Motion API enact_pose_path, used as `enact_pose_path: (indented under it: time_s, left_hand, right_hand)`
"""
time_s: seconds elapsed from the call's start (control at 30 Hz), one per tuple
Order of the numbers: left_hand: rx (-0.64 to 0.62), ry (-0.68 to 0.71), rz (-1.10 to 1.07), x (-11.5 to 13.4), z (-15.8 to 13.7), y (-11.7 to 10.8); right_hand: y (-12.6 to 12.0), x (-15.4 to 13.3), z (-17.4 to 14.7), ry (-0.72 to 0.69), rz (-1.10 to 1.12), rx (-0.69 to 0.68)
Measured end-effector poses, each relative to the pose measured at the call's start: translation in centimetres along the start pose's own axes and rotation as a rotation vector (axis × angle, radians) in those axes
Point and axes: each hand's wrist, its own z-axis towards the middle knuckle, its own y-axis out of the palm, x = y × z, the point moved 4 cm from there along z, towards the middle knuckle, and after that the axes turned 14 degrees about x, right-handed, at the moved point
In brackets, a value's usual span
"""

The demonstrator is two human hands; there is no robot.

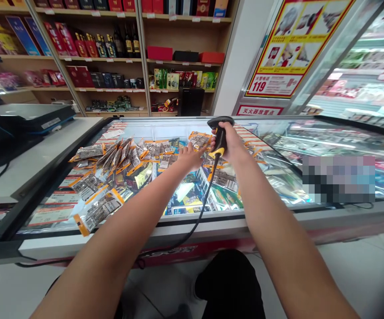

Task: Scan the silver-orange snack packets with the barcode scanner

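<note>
A black and yellow barcode scanner is upright in my right hand, fingers wrapped around its handle, its head facing away from me. Its black cable hangs down over the freezer's front edge. My left hand reaches over the glass top with fingers stretched out, at the near edge of an orange-edged packet; whether it touches the packet I cannot tell. More such packets lie heaped left of my left hand. Two single packets lie nearer me on the left. Part of another packet shows below my right hand.
Under me stands a glass-topped chest freezer with goods inside. A counter with a scale-like device is at the left. Shelves with bottles and boxes line the back. Another freezer section continues right.
</note>
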Motion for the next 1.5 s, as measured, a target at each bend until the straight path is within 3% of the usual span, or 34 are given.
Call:
enact_pose_path:
  time_s: [0.13,0.37,0.57,0.7,1.0,1.5]
  left_hand:
    - [0.091,0.043,0.100,0.2,-0.3,-0.3]
    - [0.147,0.119,0.412,0.9,-6.6,-2.3]
    - [0.286,0.204,0.235,1.6,-10.0,-2.1]
    - [0.270,0.268,0.184,1.1,-10.1,-1.3]
    - [0.294,0.258,0.158,0.7,-10.3,-1.2]
    - [0.229,0.244,0.121,0.4,-9.9,-0.5]
  right_hand:
    - [0.3,0.3,-0.2,0.007,-0.043,-0.031]
    - [0.3,0.4,-0.9,0.041,-0.202,-0.143]
    - [0.7,2.6,-2.6,0.214,-0.594,-0.373]
    - [1.0,3.2,-2.8,0.213,-0.626,-0.340]
    - [1.3,2.9,-3.0,0.223,-0.572,-0.356]
    - [1.3,2.7,-3.4,0.210,-0.619,-0.321]
